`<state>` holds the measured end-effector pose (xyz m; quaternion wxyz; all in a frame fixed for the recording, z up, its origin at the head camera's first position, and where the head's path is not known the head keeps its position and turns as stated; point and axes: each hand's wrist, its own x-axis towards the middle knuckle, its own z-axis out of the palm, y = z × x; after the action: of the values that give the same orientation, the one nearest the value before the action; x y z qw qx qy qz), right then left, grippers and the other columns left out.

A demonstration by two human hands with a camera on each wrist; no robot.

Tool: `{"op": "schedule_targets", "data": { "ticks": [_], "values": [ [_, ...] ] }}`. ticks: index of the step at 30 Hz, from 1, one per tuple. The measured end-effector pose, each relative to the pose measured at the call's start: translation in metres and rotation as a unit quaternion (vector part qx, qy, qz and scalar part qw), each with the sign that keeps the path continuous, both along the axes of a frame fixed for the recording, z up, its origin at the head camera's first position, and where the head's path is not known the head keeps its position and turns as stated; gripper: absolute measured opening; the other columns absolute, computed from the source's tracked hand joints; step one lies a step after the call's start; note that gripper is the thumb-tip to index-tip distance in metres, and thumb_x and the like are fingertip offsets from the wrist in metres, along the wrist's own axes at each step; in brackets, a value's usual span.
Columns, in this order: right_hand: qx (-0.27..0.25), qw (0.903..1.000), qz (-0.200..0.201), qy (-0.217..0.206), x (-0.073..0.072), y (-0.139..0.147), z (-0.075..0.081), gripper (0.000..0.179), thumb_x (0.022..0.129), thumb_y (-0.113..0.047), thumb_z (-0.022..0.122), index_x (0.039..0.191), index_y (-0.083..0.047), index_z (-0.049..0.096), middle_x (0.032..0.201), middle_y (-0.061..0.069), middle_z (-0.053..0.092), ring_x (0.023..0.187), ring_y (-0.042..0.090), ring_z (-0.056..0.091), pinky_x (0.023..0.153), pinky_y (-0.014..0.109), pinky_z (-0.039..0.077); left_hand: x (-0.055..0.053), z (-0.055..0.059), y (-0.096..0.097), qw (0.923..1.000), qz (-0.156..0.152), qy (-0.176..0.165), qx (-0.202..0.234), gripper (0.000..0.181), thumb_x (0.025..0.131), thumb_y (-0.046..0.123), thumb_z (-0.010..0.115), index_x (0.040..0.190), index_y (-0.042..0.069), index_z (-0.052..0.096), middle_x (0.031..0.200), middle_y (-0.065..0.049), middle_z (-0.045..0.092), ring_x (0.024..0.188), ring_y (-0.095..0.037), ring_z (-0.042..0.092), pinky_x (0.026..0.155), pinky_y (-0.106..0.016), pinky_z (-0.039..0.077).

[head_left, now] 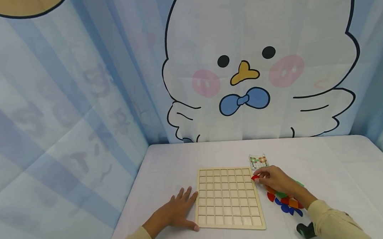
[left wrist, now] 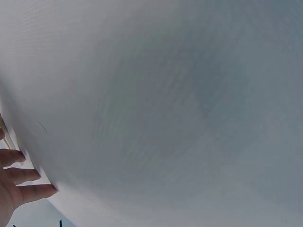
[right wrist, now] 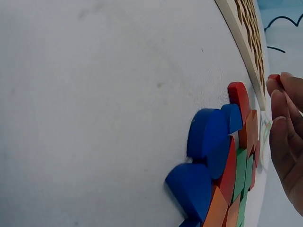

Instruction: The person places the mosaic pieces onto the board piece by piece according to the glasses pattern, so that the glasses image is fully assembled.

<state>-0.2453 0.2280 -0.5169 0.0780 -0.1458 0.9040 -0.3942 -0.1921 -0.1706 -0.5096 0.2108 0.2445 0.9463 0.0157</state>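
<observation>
A square wooden grid board (head_left: 228,198) lies on the white table. My left hand (head_left: 180,210) rests at the board's left side, fingers spread and straight, fingertips right at its edge. In the left wrist view the left hand (left wrist: 19,184) shows at the lower left corner. Between thumb and fingers, my right hand (head_left: 274,179) pinches a small red block (head_left: 255,177) beside the board's upper right edge. The right wrist view has the same red block (right wrist: 275,77) at the fingertips. Below the right hand lie several coloured blocks (right wrist: 208,132), partly hidden by the forearm in the head view.
A small printed card (head_left: 258,161) with a coloured pattern lies beyond the board's upper right corner. Near the right sleeve is a dark object (head_left: 305,231). Patterned curtains (head_left: 82,120) hang behind and to the left of the table (head_left: 177,159).
</observation>
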Motion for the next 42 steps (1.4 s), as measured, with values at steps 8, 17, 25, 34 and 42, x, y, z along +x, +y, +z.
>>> {"op": "schedule_targets", "data": {
  "ticks": [8,17,25,34,42],
  "values": [
    [0.012,0.9998,-0.005,0.014,-0.005,-0.008,-0.004,0.025,0.092,-0.016,0.073,0.113,-0.002,0.073,0.086,0.001,0.065,0.070,0.013,0.052,0.055,0.022,0.045,-0.001,-0.003,0.000,1.0000,0.006,0.000,-0.002,0.117,0.071,0.085,0.062,0.161,0.022,0.022,0.168,-0.014,0.015,0.152,-0.044,0.019,0.113,-0.064,0.033],
    [0.043,0.9978,-0.025,0.043,-0.006,-0.015,-0.007,0.018,0.090,-0.015,0.075,0.107,-0.009,0.074,0.083,-0.003,0.063,0.067,0.013,0.050,0.054,0.023,0.040,-0.002,-0.002,-0.002,1.0000,-0.006,0.007,0.000,0.118,0.072,0.085,0.061,0.162,0.021,0.020,0.168,-0.015,0.015,0.152,-0.045,0.019,0.112,-0.065,0.034],
    [0.081,0.9935,-0.036,0.072,-0.006,-0.023,-0.008,0.021,0.088,-0.020,0.077,0.107,-0.009,0.074,0.081,-0.005,0.064,0.066,0.010,0.049,0.054,0.025,0.039,0.000,-0.001,-0.002,0.9999,-0.006,0.015,-0.002,0.118,0.071,0.085,0.061,0.162,0.021,0.021,0.168,-0.016,0.016,0.152,-0.045,0.020,0.112,-0.065,0.034],
    [0.106,0.9909,-0.039,0.072,-0.007,-0.028,-0.007,0.021,0.088,-0.025,0.078,0.103,-0.010,0.076,0.077,-0.006,0.060,0.070,0.011,0.049,0.058,0.027,0.038,-0.001,-0.002,-0.002,0.9998,-0.014,0.017,0.000,0.116,0.073,0.084,0.061,0.161,0.020,0.021,0.167,-0.017,0.017,0.151,-0.045,0.022,0.110,-0.065,0.036],
    [0.102,0.9913,-0.037,0.075,-0.009,-0.029,-0.007,0.017,0.087,-0.024,0.079,0.098,-0.012,0.076,0.077,-0.006,0.061,0.070,0.011,0.050,0.059,0.028,0.039,-0.001,-0.003,-0.002,0.9997,-0.017,0.018,0.000,0.116,0.073,0.084,0.061,0.161,0.020,0.022,0.167,-0.017,0.018,0.151,-0.046,0.023,0.110,-0.066,0.037]
  ]
}}
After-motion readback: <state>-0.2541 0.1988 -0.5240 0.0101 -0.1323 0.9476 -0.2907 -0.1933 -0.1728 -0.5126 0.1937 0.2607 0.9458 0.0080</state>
